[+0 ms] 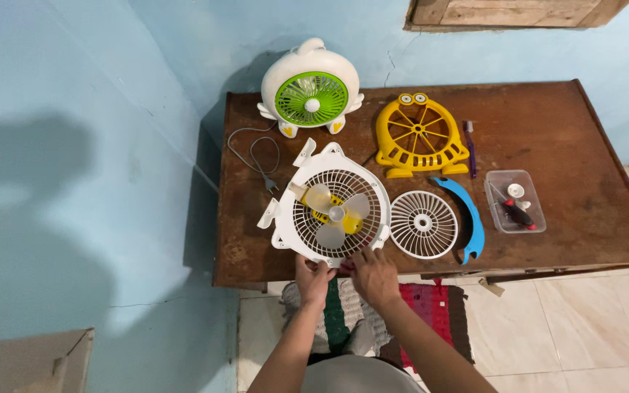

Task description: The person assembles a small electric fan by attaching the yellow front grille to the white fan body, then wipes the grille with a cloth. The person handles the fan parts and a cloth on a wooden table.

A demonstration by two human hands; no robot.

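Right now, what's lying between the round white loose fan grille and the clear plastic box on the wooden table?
In the head view, a curved blue plastic strip lies between the white grille and the clear box.

Pale blue walls (74,182), worn wooden table (584,145), tiled floor (584,327), perhaps a window frame (511,13)

On the worn brown wooden bench (584,145) are seen a white and green animal-shaped fan (311,89), a yellow plastic fan housing (418,136), a round white grille (424,224), a curved blue plastic strip (469,215), a purple toothbrush (469,148) and a clear plastic box (515,201) of small parts.
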